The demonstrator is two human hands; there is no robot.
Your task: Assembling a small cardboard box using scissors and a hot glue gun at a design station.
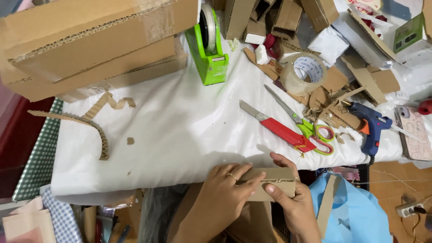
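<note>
My left hand [225, 189] and my right hand [292, 198] both grip a small folded cardboard piece [274, 179] at the near edge of the white-covered table [180, 130]. The left fingers, one with a ring, press on the piece's left end. The right thumb lies across its lower front and the right fingers wrap behind it. A larger cardboard sheet [254, 225] hangs below the piece, between my arms.
A red box cutter [274, 127] and green-handled scissors [306, 126] lie just beyond my hands. A blue glue gun [371, 126], a clear tape roll [303, 72], a green tape dispenser [208, 45], large cardboard boxes [90, 40], cardboard strips [96, 130] and scraps surround them.
</note>
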